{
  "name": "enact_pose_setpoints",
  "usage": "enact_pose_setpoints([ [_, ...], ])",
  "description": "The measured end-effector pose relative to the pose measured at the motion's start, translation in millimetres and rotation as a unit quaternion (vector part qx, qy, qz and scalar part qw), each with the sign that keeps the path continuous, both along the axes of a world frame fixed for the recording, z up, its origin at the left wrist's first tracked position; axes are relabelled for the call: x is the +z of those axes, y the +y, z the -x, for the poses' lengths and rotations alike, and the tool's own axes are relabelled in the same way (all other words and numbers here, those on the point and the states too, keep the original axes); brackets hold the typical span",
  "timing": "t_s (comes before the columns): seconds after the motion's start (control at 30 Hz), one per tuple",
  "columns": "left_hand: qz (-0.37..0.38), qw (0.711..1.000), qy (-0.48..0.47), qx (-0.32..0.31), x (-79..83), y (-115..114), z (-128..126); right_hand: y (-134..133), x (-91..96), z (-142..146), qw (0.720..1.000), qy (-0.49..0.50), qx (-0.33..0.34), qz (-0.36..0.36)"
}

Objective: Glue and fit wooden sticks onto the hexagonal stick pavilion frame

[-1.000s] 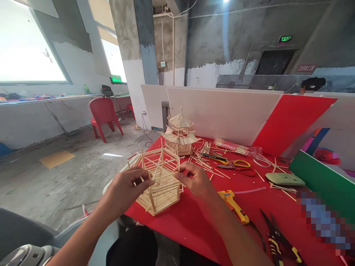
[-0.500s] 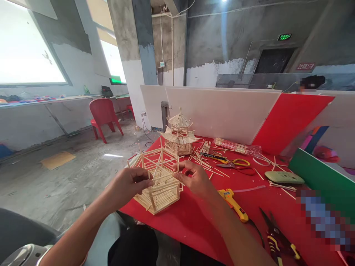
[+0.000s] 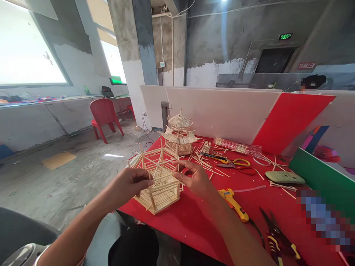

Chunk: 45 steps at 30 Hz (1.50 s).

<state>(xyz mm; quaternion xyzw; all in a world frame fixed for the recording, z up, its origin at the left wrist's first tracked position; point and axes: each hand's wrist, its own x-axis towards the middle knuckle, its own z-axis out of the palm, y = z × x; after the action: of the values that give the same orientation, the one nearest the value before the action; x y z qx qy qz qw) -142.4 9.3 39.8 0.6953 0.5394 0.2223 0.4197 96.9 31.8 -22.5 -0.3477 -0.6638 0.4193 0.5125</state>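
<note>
A hexagonal frame of thin wooden sticks point(image 3: 163, 201) stands at the near left edge of the red table, with upright posts at its corners. A pale wooden stick point(image 3: 163, 180) lies across the near side of its top. My left hand point(image 3: 135, 181) pinches this stick's left end with thumb and fingers. At the other end, by the right corner post, my right hand point(image 3: 191, 177) is closed on the stick, its fingers bent around the post. Fingers hide both stick ends. Just behind stands a tiered stick pagoda point(image 3: 180, 138).
On the red table point(image 3: 199, 221) lie a yellow glue gun point(image 3: 234, 205), pruning shears point(image 3: 274, 232), scissors point(image 3: 235, 165), a utility knife point(image 3: 215, 157), loose sticks and a bagged stick bundle point(image 3: 235, 146). A green board point(image 3: 324, 181) stands at right. Behind are white panels point(image 3: 222, 111).
The fingers of my right hand have shifted slightly at the corner post. My left hand, the frame and the other things look the same.
</note>
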Motion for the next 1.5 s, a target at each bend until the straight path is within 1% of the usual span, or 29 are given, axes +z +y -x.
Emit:
enact_pose_setpoints([
  [0.13, -0.002, 1.000, 0.006, -0.009, -0.1, 0, 2, -1, 0.6, 0, 1.000, 0.017, 0.000, 0.005],
  [0.43, -0.005, 0.999, 0.040, 0.026, 3.0, -2, 2, -3, 0.6, -1, 1.000, 0.020, -0.009, 0.007],
  [0.57, -0.009, 0.998, 0.050, 0.033, -0.1, -2, 4, -3, 1.1, -1, 1.000, 0.014, -0.006, 0.015],
  [0.7, -0.022, 0.996, 0.069, 0.043, -4.2, -2, 7, -3, -0.3, -1, 1.000, 0.015, -0.004, 0.008],
  [0.8, -0.035, 0.996, 0.072, 0.035, -6.0, -3, 9, -3, -1.6, -1, 1.000, 0.016, -0.001, 0.005],
  [0.93, -0.071, 0.994, 0.078, 0.025, -7.1, -4, 11, -3, -0.6, -1, 1.000, 0.011, -0.005, 0.003],
  [1.23, -0.102, 0.991, 0.083, 0.033, -2.4, -9, 10, -3, -0.4, -1, 1.000, -0.003, -0.015, 0.005],
  [1.5, -0.098, 0.991, 0.079, 0.046, 1.0, -13, 8, -5, -0.4, -2, 1.000, -0.014, -0.020, 0.005],
])
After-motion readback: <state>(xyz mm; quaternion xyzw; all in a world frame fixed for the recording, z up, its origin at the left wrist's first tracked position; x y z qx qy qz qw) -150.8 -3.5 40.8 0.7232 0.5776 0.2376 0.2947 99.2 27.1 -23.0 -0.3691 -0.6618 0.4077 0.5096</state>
